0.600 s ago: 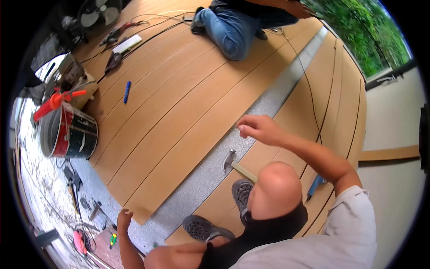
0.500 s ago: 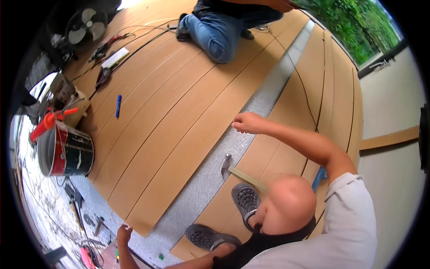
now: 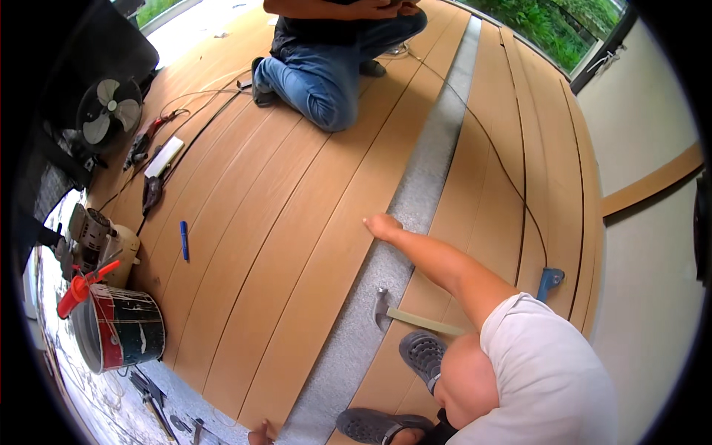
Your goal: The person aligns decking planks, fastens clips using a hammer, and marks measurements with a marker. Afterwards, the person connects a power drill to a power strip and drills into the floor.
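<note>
My right hand (image 3: 383, 226) is closed at the long edge of a tan floor plank (image 3: 326, 278), its thumb side on top; some fingers are hidden. At the near end of the same plank, my left hand (image 3: 259, 434) is mostly cut off by the lower edge of the picture, with its fingers bent against the plank. Beside the plank runs a gap showing silvery underlay (image 3: 356, 308). A hammer (image 3: 415, 319) lies with its head over this gap and its pale handle across the neighbouring planks, close to my shoe (image 3: 423, 356).
Across the floor a person in jeans (image 3: 319, 81) kneels. At the left are a bucket (image 3: 141, 326) with an orange caulking gun (image 3: 78, 293), a blue marker (image 3: 184, 241), corded power tools (image 3: 153, 189) and a fan (image 3: 110, 111). A blue tool (image 3: 549, 283) and a cord (image 3: 489, 137) lie right.
My right hand has come down from above the gap onto the plank's edge. My view has shifted, so the floor and the things on it appear lower; my left hand is now largely out of the picture.
</note>
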A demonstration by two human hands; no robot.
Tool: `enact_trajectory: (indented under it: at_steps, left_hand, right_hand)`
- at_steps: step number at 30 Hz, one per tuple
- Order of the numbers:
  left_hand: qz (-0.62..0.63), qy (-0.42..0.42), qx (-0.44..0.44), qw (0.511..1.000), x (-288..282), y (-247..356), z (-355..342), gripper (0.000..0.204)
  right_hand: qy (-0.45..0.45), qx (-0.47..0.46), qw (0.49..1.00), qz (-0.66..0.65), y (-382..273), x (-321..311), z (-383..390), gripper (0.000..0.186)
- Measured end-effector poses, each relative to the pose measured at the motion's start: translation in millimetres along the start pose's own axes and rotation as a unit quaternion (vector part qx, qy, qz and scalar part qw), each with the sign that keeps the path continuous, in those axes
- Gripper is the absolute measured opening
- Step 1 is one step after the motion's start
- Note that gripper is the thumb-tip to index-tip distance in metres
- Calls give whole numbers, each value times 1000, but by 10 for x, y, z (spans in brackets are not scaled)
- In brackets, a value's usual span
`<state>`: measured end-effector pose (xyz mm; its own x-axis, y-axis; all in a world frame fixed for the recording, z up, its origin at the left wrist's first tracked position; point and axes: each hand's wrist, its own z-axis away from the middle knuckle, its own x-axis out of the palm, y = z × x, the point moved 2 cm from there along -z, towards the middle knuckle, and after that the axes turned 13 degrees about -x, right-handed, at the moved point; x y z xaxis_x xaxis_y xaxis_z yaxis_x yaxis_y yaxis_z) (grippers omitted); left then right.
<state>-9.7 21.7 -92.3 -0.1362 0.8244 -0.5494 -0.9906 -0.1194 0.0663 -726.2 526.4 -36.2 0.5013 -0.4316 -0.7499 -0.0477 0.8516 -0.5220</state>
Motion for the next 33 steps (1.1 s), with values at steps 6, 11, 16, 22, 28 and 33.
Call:
enact_trajectory:
  at_steps: [6,11,16,22,28,33]
  left_hand:
    - [233,71,91,966,336,177,597,43]
    - [336,122,48,933,472,158,592,39]
    - [217,154,43,963,180,-197,383,66]
    - [-14,293,-20,956,297,-43,472,100]
    - [-41,324,-28,945,178,-53,788,103]
    - [-68,325,-30,943,387,140,635,100]
  right_hand:
    - [9,14,998,53,144,83,-84,67]
    - [19,-21,999,-31,443,203,-301,59]
    - [-20,3,971,-240,463,411,-364,56]
    - [-4,10,980,-201,442,376,-255,61]
    - [134,-213,929,272,-292,707,490,29]
    - [153,-430,855,247,-393,836,967,45]
